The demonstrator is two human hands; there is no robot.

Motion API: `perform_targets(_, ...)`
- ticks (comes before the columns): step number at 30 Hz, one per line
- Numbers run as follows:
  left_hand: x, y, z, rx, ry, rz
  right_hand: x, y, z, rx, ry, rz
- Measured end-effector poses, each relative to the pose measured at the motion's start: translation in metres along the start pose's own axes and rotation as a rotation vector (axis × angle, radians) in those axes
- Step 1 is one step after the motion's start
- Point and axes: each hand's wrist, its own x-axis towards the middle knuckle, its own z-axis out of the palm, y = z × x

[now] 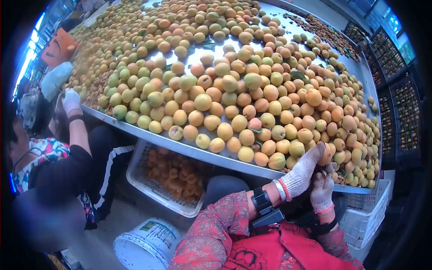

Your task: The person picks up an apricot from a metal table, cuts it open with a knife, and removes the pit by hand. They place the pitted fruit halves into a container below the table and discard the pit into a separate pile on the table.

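Many yellow-orange apricots [229,83] are heaped on a metal-edged table [180,146]. At its near right edge, my left hand [302,175], in a dirty white knit glove, has its fingers closed round an apricot [329,154]. My right hand [322,191], gloved too, is just below and close against it, with curled fingers pressed together near the same fruit. What the right fingers grip is hidden.
A white crate of apricot halves [173,175] sits under the table edge, and a white bucket [146,243] stands on the floor. Another white crate [364,216] is at right. Stacked dark crates [400,99] stand beyond. At left works another person [58,148] with a gloved hand.
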Motion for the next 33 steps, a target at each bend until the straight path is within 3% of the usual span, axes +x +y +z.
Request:
perform_targets(2,0.001,0.003,-0.001,0.083,-0.018,-0.021,-0.002,0.002,-0.009,-0.023,-0.099,0.09)
perform_targets(6,-0.004,0.014,0.01,0.981,0.146,0.435,-0.001,-0.01,-0.018,0.278,-0.08,0.326)
perform_targets(7,-0.006,0.02,0.012,0.878,0.147,0.334,-0.001,-0.005,-0.012,0.328,-0.032,0.263)
perform_targets(10,-0.001,0.007,-0.001,0.903,0.194,0.427,0.004,-0.023,-0.018,0.058,-0.138,0.176)
perform_targets(12,0.001,-0.003,-0.001,0.353,0.122,0.195,0.001,-0.01,-0.007,-0.12,-0.055,0.021)
perform_targets(13,-0.002,-0.004,-0.002,0.049,0.101,-0.014,0.001,-0.015,-0.003,-0.065,-0.084,0.01)
perform_targets(14,-0.005,-0.006,-0.001,-0.052,0.067,-0.017,0.004,-0.012,0.003,-0.009,-0.01,-0.042)
perform_targets(16,-0.012,0.002,0.013,-0.009,0.084,-0.016,0.005,-0.026,-0.006,-0.044,-0.142,0.044)
perform_targets(19,-0.015,0.009,0.018,0.083,0.115,-0.028,0.003,-0.029,-0.007,-0.104,-0.08,0.038)
perform_targets(20,-0.01,0.012,0.0,0.204,0.029,-0.079,0.003,-0.025,-0.007,-0.125,-0.119,0.148)
perform_targets(22,-0.007,0.016,-0.002,0.237,0.065,-0.002,0.004,-0.025,-0.002,-0.021,-0.104,0.145)
perform_targets(24,-0.007,0.014,0.001,0.207,0.071,0.056,0.005,-0.038,-0.009,-0.091,-0.156,0.157)
perform_targets(27,-0.011,0.008,0.009,-0.007,0.101,-0.034,0.003,-0.034,-0.009,-0.106,-0.134,0.095)
perform_targets(33,-0.007,0.009,0.015,0.032,0.099,-0.058,0.001,-0.028,-0.011,-0.108,-0.139,0.048)
